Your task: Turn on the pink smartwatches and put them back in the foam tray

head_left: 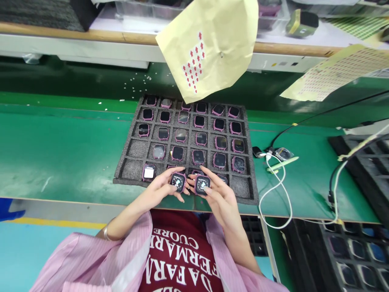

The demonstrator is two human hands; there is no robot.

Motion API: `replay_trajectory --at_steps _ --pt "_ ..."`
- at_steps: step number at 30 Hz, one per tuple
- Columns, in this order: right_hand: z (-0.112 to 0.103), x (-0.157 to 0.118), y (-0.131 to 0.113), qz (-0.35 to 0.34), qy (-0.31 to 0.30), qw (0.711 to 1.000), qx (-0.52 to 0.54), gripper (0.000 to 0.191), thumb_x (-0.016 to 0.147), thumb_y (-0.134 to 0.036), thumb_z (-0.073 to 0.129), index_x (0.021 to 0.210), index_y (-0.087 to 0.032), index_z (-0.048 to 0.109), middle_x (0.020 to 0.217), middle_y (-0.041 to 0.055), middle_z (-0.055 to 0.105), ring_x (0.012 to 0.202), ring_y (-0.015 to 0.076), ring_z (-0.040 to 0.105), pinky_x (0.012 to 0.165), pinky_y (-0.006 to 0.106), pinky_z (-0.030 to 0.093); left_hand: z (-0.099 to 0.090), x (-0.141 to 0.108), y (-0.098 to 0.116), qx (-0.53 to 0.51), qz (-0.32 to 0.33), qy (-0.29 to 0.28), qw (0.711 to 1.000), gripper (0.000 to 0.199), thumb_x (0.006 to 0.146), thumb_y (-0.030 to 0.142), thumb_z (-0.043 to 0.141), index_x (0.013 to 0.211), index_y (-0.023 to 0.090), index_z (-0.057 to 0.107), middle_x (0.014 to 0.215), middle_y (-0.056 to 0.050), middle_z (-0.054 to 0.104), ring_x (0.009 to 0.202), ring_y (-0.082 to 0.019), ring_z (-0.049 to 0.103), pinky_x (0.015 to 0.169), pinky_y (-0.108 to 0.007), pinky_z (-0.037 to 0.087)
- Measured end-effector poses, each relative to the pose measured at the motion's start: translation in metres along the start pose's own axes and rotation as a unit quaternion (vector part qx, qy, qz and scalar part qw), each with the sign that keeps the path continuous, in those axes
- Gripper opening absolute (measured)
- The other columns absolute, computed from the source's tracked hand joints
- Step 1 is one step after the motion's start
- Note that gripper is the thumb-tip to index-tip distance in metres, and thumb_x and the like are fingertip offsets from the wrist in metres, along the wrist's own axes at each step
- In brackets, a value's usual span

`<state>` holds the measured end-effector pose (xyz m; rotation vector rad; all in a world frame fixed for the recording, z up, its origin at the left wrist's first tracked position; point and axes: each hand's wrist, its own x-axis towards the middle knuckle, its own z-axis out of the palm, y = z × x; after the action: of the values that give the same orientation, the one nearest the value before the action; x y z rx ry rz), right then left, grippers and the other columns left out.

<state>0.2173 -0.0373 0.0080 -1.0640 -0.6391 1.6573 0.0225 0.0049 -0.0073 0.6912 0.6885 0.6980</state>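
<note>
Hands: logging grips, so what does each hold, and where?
Left hand and right hand each pinch a lit watch body by its edges.

Green desk (60, 154) fills the middle. Black foam tray (138, 150) at centre, grid of pockets, most filled with pink-rimmed watch bodies (221, 142); one with a lit white screen (148, 172) at the tray's 7 o'clock corner. Yellow paper sheet (225, 36) with red arrow stickers hangs at 12 o'clock above the tray. Second yellow sticker sheet (334, 73) at 2 o'clock. White cable (279, 190) and black cable (319, 115) at 3 o'clock, a pale green pen (282, 163) beside them. More black trays (352, 251) at 4 o'clock. Shelf with wooden edge (75, 35) across the top.
</note>
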Motion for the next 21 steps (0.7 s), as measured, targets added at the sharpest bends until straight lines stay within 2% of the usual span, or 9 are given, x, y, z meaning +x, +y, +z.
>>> replay_trajectory --at_steps 7,13,18,21 --pt "0.0009 -0.0002 0.0008 -0.009 0.003 1.000 0.002 0.044 0.086 -0.022 0.067 0.129 -0.026 0.059 0.120 0.0077 0.068 0.109 0.0290 0.066 0.100 0.050 0.049 -0.0008 0.0009 -0.0007 0.009 0.005 -0.017 1.000 0.051 0.079 0.012 0.056 0.129 0.019 0.051 0.100 -0.008 0.066 0.086 -0.020 0.066 0.068 -0.033 0.060" --pt "0.0007 -0.0011 0.0030 -0.008 0.005 1.000 0.001 0.044 0.088 -0.027 0.066 0.131 -0.028 0.057 0.123 0.0084 0.067 0.116 0.0300 0.061 0.101 0.051 0.048 0.0027 0.0001 0.0023 0.057 0.021 -0.021 0.998 0.053 0.079 0.016 0.061 0.130 0.018 0.047 0.091 -0.006 0.064 0.081 -0.019 0.066 0.062 -0.028 0.058" --pt "0.0014 -0.0008 0.0001 -0.002 -0.011 1.000 0.013 0.044 0.090 -0.029 0.065 0.133 -0.028 0.055 0.128 0.0098 0.063 0.122 0.0294 0.057 0.104 0.052 0.044 0.0042 -0.0017 0.0034 0.138 0.011 0.009 0.990 0.046 0.077 0.018 0.069 0.119 0.019 0.048 0.088 -0.002 0.057 0.063 -0.011 0.062 0.041 -0.014 0.042" --pt "-0.0034 -0.0029 -0.0024 0.015 -0.021 1.000 -0.003 0.045 0.087 -0.029 0.069 0.131 -0.028 0.058 0.126 0.0107 0.065 0.118 0.0302 0.060 0.103 0.052 0.044 0.0034 0.0010 0.0008 0.161 0.012 0.020 0.987 0.037 0.079 0.023 0.069 0.110 0.018 0.049 0.077 0.003 0.054 0.049 -0.005 0.053 0.036 -0.012 0.034"
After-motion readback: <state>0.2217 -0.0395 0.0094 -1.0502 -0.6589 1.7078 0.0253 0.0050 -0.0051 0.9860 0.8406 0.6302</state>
